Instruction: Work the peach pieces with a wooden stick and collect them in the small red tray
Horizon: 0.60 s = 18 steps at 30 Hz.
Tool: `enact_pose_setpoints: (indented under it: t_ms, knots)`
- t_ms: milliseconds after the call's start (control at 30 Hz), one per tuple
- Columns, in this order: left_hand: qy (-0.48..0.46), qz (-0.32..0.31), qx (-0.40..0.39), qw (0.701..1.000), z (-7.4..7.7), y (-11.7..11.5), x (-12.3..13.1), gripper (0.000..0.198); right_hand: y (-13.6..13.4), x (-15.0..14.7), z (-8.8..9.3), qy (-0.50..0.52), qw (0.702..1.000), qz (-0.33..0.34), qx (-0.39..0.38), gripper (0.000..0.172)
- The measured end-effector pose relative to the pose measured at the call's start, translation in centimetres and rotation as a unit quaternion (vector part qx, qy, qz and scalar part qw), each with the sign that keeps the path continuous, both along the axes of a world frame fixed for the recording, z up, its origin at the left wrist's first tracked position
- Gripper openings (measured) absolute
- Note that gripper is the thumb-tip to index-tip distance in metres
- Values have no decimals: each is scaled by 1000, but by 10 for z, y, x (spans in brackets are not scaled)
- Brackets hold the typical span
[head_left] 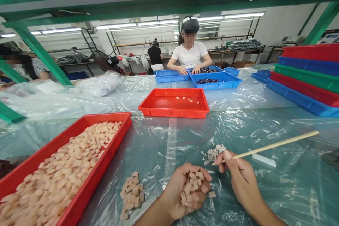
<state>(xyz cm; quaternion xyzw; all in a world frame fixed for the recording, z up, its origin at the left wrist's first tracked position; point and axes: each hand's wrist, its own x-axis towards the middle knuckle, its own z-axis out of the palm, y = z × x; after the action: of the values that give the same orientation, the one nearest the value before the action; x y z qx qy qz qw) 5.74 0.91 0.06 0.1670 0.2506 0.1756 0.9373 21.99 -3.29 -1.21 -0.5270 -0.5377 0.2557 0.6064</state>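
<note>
Beige pieces (188,188) rest in the cupped left hand (177,188), fingers curled around them; the right hand (239,173) pinches a wooden stick (278,144). A loose pile (132,192) lies leftward, beside a well-filled red tray (103,164). Beyond the hands, pale scraps (215,153) suggest partial progress; the farther tray (173,112) holds few pieces, so much appears left.
</note>
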Motion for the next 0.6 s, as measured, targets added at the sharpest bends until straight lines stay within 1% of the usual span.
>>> enact_pose_setpoints:
  t_ms: [267, 433, 600]
  knots:
    - [-50, -23, 8, 998, 1, 1, -4, 25, 0, -1, 0, 6, 1000, -9, 5, 42]
    - [-56, -14, 10, 998, 0, 1, -4, 24, 0, 0, -3, 7, 1000, -7, 3, 41]
    - [-44, -4, 4, 999, 3, 0, -4, 26, 0, 1, -4, 11, 1000, -4, 0, 40]
